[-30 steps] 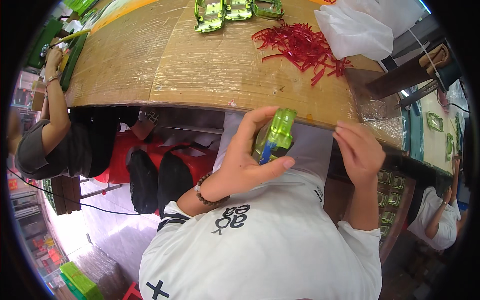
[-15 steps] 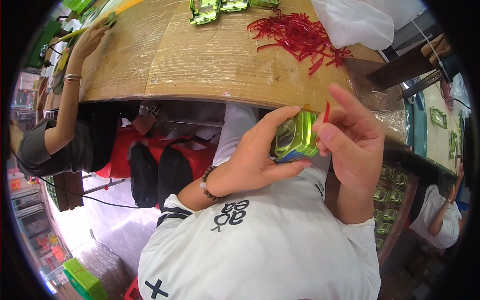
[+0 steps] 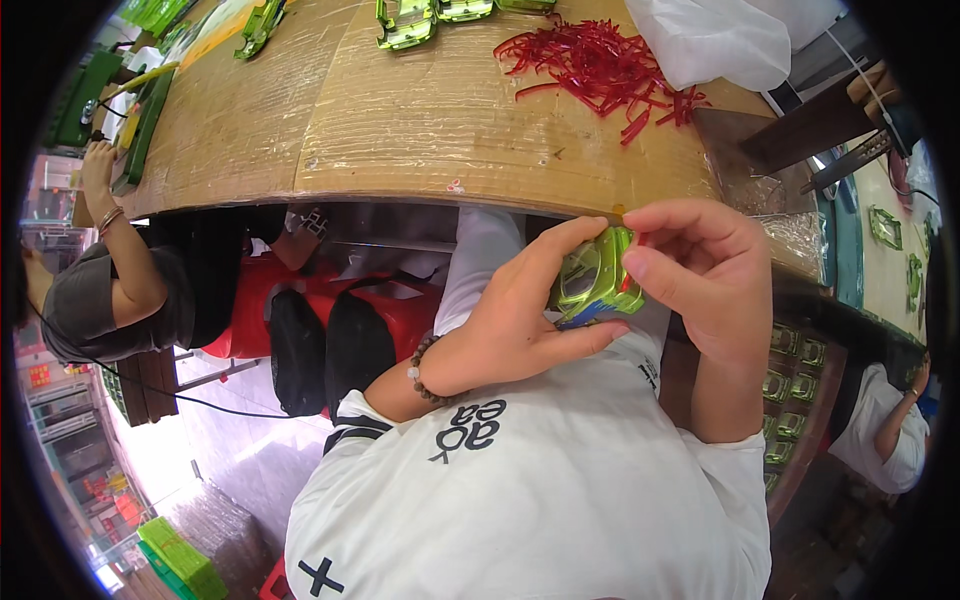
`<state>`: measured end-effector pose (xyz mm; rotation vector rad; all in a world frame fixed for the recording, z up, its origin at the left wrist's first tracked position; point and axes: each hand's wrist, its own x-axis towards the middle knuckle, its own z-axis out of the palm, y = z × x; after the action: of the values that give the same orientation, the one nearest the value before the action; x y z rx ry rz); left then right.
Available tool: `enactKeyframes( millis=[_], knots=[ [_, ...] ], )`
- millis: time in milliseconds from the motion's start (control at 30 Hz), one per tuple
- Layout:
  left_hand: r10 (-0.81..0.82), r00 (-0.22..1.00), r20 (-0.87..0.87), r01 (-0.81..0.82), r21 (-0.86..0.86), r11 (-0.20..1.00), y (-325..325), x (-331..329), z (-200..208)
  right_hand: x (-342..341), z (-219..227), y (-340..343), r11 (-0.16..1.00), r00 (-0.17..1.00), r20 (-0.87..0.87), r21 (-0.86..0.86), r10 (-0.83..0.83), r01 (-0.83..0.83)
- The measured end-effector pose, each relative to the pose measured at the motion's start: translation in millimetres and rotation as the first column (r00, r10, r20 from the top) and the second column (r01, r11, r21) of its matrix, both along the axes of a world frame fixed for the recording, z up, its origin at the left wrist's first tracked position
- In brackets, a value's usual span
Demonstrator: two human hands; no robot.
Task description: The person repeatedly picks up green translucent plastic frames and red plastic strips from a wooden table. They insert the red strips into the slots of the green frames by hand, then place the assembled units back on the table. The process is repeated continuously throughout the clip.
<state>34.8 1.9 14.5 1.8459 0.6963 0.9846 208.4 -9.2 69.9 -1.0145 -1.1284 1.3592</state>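
Note:
My left hand [image 3: 500, 320] is wrapped around a small, glossy, translucent green plastic housing [image 3: 598, 270] with a rounded opening and a blue underside. It is held just off the near table edge, above my lap. The thumb and forefinger of my right hand [image 3: 712, 275] are pinched together at the housing's right side. A thin red plastic strip [image 3: 627, 280] shows along that side beside the fingertips; most of it is hidden, and its far end disappears between them.
On the cardboard-covered table [image 3: 400, 130] lie a heap of red strips [image 3: 590, 65], several green frames [image 3: 405, 28] and a white plastic bag [image 3: 715, 45]. A co-worker [image 3: 120, 270] sits at left. Lower right, a tray holds green frames [image 3: 790, 425]; another person [image 3: 885, 430] is beyond.
My right hand has brought the red strip down against the housing, its fingers now curled in. At left, the co-worker's hand has drawn back, and a green frame now shows on the table.

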Motion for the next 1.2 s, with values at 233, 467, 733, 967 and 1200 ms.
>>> enactKeyframes(
  millis=[233, 467, 733, 967, 1200],
  knots=[
    [-0.021, 1.0, -0.008, 0.021, -0.062, 0.998, 1, 1, 1, 0, -4, -2, 0.996, 0.986, 0.159, 0.079, -0.043, 0.031],
    [-0.064, 0.998, -0.018, 0.062, -0.084, 0.995, 0, 1, -1, 2, -9, -4, 0.988, 0.953, 0.294, 0.152, -0.079, 0.035],
    [-0.039, 0.999, -0.005, 0.039, -0.053, 0.998, -1, 2, 0, 0, -13, -9, 0.973, 0.982, 0.11, 0.191, -0.154, 0.131],
    [0.142, 0.987, -0.076, -0.127, 0.179, 0.976, 2, 1, -7, 2, -17, -15, 0.967, 0.976, -0.134, 0.164, -0.172, 0.193],
    [0.138, 0.986, -0.09, -0.119, 0.185, 0.976, 1, -1, -4, 3, -4, -8, 0.994, 0.999, -0.042, 0.112, -0.003, 0.008]
  ],
)
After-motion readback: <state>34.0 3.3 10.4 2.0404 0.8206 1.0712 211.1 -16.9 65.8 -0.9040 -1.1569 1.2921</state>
